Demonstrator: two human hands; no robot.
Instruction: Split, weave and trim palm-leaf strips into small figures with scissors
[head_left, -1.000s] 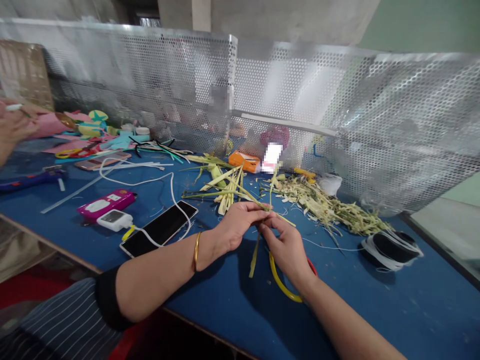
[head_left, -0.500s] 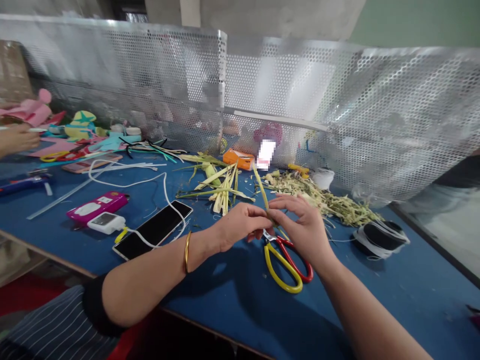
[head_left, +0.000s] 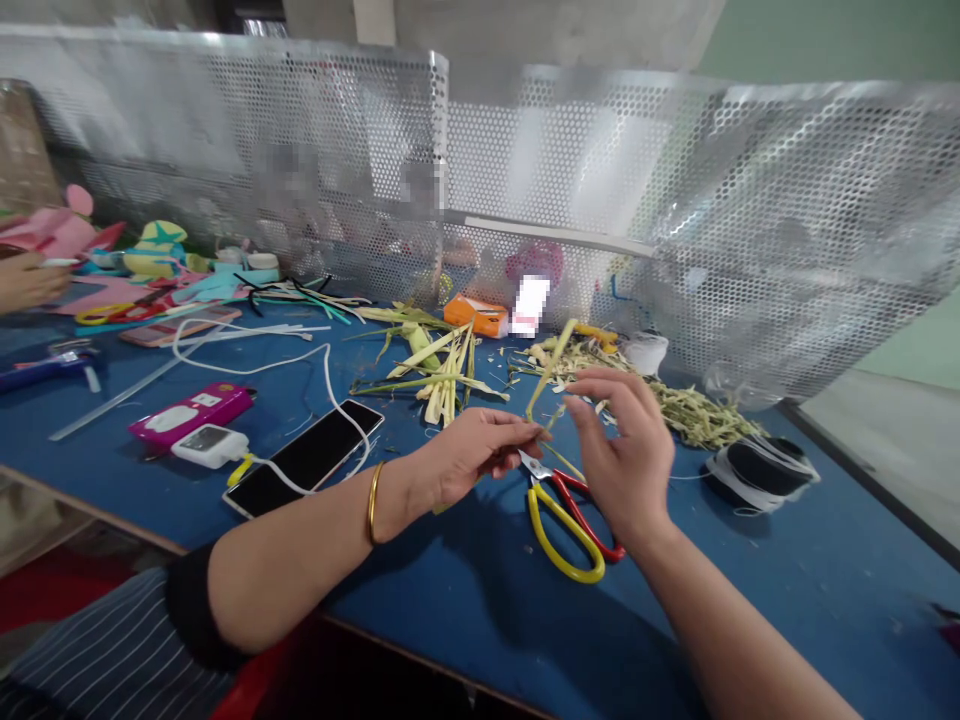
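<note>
Head view: a pale green leaf strip (head_left: 550, 372) is pinched in the left hand (head_left: 480, 450), whose grip is closed at the thumb and fingertips. The strip is held above the blue worktop (head_left: 420, 600), near its front edge, and its upper part is angled up and away toward the shredded plant heap (head_left: 697, 412). The right hand (head_left: 630, 455) is held up just beside it, its grip loosely open, with thumb and fingers curved and parted; whether a loose strand is brushed by the thumb cannot be told.

Scissors (head_left: 537, 468) with one yellow and one red handle are laid below and between the hands, their blade tips partly hidden by the left fingers. A gold bangle (head_left: 373, 505) is worn on the left wrist. Behind the left hand, cut leaves (head_left: 446, 365) are piled in crossing lengths, and an orange box (head_left: 475, 315) is set beyond them. To the left, a dark phone (head_left: 307, 455) is crossed by a white cable (head_left: 330, 375), near a purple device (head_left: 196, 412). To the right, a black spool (head_left: 761, 475) is wrapped in white thread. At the far left, a white object is held in another person's hand (head_left: 30, 282).
</note>
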